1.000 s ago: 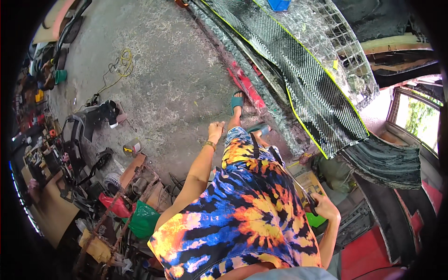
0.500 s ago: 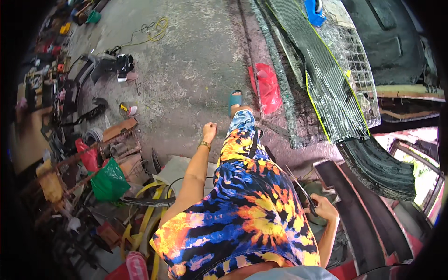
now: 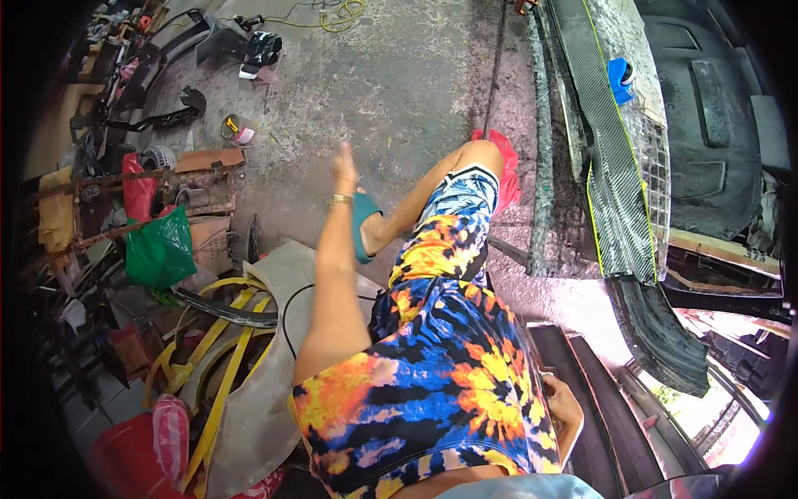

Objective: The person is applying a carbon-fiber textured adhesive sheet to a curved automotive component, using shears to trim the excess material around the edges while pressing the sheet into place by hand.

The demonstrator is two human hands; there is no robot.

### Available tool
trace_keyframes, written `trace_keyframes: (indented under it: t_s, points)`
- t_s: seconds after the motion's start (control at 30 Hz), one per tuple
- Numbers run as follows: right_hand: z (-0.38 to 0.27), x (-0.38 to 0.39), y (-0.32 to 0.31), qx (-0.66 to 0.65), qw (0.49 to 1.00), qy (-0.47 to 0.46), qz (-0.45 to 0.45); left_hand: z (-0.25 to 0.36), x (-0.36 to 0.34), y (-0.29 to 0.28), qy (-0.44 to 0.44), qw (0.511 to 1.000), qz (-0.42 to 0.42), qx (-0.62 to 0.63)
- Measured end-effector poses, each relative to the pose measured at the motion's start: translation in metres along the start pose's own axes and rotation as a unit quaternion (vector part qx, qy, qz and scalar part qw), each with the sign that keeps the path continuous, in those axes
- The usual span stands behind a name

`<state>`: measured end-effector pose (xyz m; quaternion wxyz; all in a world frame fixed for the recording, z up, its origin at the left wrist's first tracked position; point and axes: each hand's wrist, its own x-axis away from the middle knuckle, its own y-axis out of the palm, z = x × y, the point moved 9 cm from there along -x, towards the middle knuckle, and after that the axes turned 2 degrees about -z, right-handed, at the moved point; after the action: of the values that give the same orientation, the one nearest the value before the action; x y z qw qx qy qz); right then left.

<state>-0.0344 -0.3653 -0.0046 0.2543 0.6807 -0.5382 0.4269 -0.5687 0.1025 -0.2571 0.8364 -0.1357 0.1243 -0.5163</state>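
Note:
My left hand (image 3: pixel 345 169) swings out over the concrete floor, seen edge-on, its fingers loosely stretched and holding nothing. A gold-coloured watch sits on that wrist. Down at my right side, my right hand (image 3: pixel 565 405) is curled, partly hidden behind my tie-dye shirt (image 3: pixel 465 366). It grips a pair of scissors, seen half a second ago with dark handles and a long thin blade; now they are almost wholly covered by hand and shirt. Close to this hand lie long dark panels (image 3: pixel 594 399). Ahead on the right, black woven carbon-fibre cloth (image 3: pixel 611 125) with yellow edges lies over a long piece.
A blue tape dispenser (image 3: pixel 620 81) stands beside the cloth. At left are a green bag (image 3: pixel 162 249), yellow strips (image 3: pixel 224 374), a grey sheet (image 3: pixel 283 274) and a tin (image 3: pixel 238 130). A red plastic sheet (image 3: pixel 509 179) lies beyond my knee. A yellow cord (image 3: pixel 341 17) lies farther off.
My legs have taken a step, and the view has turned and shifted. My left arm has swung forward, its fingers straightening. My right hand has drawn in against the shirt, hiding the scissors.

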Motion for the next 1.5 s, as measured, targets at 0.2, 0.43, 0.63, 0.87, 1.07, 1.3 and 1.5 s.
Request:
trace_keyframes:
  t_s: [0.2,0.43,0.63,0.87,1.07,1.3,1.5]
  points:
    - [-0.026,-0.019,0.005,0.053,0.998,-0.035,-0.016,-0.190,0.277,0.083,-0.441,0.659,-0.608,-0.025]
    - [-0.074,-0.029,0.038,-0.055,0.997,-0.053,0.017,0.027,0.160,0.086,-0.489,0.656,-0.336,0.466]
    - [-0.102,-0.071,0.051,-0.107,0.989,-0.102,0.020,0.122,0.084,0.131,-0.342,0.751,-0.434,0.362]
    - [-0.138,-0.066,0.066,-0.223,0.961,-0.125,0.103,0.235,0.185,0.205,-0.355,0.607,-0.651,0.284]
    - [-0.117,-0.050,0.118,-0.410,0.892,-0.096,0.163,0.282,0.282,0.233,-0.316,0.525,-0.778,0.135]
    - [-0.089,-0.017,0.121,-0.460,0.825,-0.071,0.319,0.314,0.360,0.248,-0.351,0.415,-0.828,0.137]
    - [-0.091,-0.001,0.066,-0.410,0.872,-0.026,0.267,0.315,0.396,0.268,-0.438,0.412,-0.780,0.174]
